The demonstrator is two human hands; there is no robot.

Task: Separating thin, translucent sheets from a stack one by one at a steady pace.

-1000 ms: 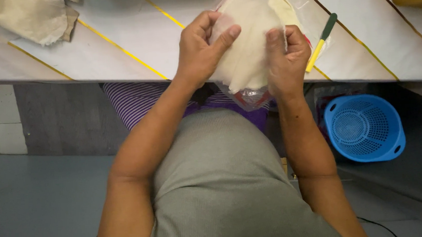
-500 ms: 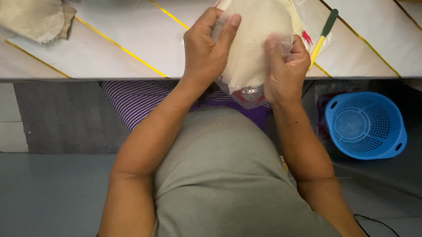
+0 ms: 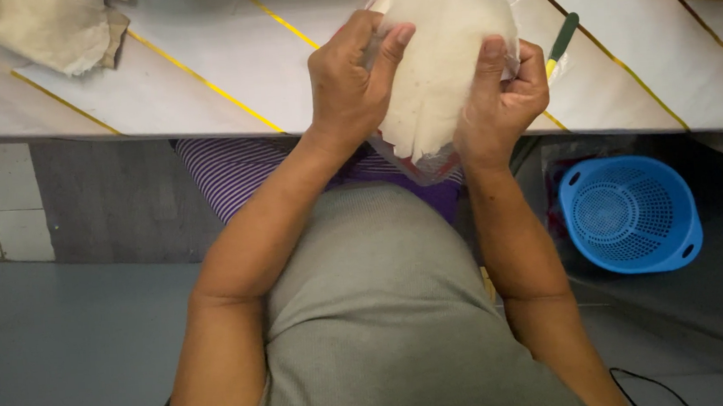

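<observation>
Both hands held a bag of white sheets at the table edge.
We gripped the bag (image 3: 441,73) with our left hand (image 3: 346,91) and right hand (image 3: 502,102), fingers closed on its sides, above the table (image 3: 204,87); a pen (image 3: 559,42) lay just beside it, a blue basket (image 3: 630,212) below.

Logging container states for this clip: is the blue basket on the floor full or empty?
Empty. The blue basket stands upright on the floor right of the person, and its perforated bottom shows bare, with nothing lying inside.
</observation>
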